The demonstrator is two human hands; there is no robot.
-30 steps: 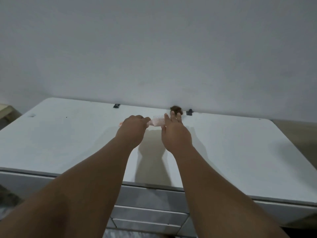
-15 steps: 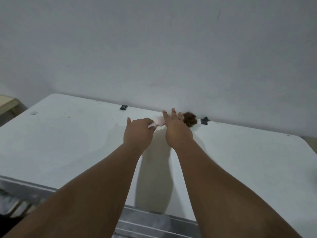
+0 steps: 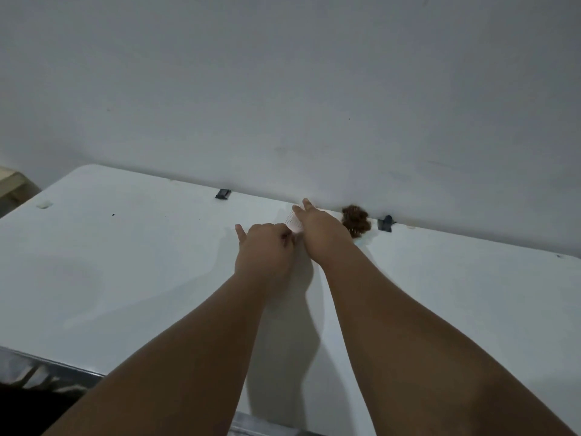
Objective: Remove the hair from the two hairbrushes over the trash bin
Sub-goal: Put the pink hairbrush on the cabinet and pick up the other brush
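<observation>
Both hands are holding the pink brush [image 3: 294,222]: left hand [image 3: 265,247] closed, right hand [image 3: 320,225] gripping it, above the desk [image 3: 125,262].

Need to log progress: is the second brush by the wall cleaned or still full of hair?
Still full: a brown hair clump covers it beside the right hand.

Both hands, left hand [image 3: 264,247] and right hand [image 3: 320,228], on a pink hairbrush [image 3: 294,223] above white table [image 3: 125,262]

Both hands: left [image 3: 262,250], right [image 3: 320,226] slid further toward wall [image 3: 283,105] with pink hairbrush [image 3: 294,222].
</observation>
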